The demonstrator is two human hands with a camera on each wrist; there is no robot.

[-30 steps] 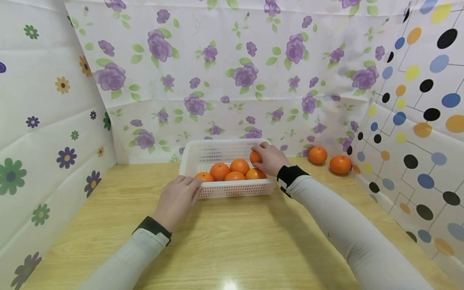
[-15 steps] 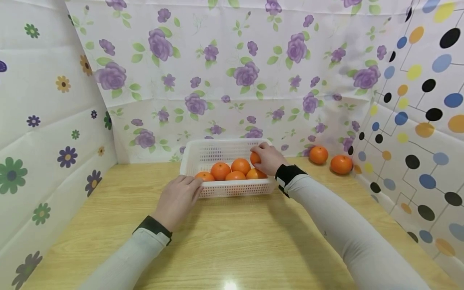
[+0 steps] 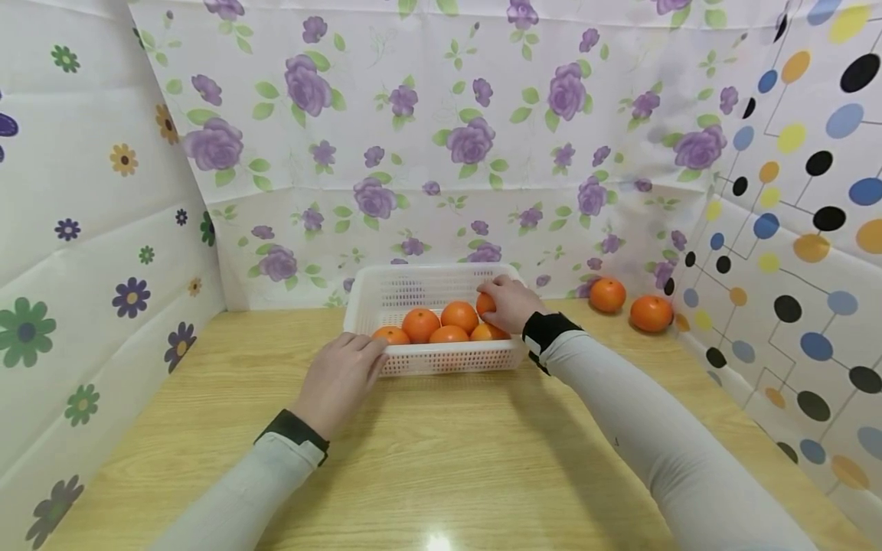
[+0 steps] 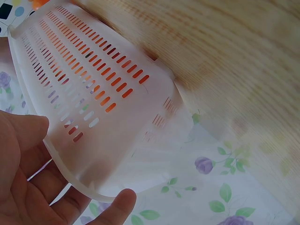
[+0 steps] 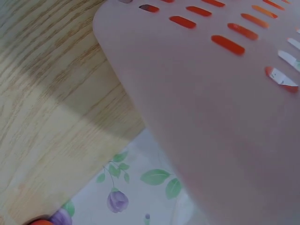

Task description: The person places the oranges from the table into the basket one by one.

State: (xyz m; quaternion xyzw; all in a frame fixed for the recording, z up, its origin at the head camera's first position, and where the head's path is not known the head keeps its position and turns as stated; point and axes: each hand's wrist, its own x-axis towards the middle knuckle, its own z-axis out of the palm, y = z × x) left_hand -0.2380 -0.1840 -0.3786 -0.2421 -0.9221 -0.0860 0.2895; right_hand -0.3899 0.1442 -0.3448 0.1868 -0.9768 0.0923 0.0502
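Note:
A white plastic basket [image 3: 448,363] with slotted walls stands on the table against the back cloth. Several orange tangerines [image 3: 420,325] lie inside, mostly along its front wall. My left hand [image 3: 339,380] holds the front left corner by the rim; the left wrist view shows the thumb [image 4: 33,127] on the outer wall and the fingers reaching around the corner. At the right end, my right hand [image 3: 513,304] reaches over the side and grips a tangerine [image 3: 485,303] just above the others. In the right wrist view the basket wall [image 5: 197,108] hides that hand.
Two more tangerines, one at the back [image 3: 607,295] and one nearer [image 3: 651,314], rest on the wooden table [image 3: 441,459] to the right of the basket. Patterned cloths hang at the back [image 3: 413,153], on the left [image 3: 103,252] and on the right [image 3: 792,252].
The head view has shifted very slightly, moving the scene a little to the right. Both hands keep their hold at the basket, and the tangerines lie as before.

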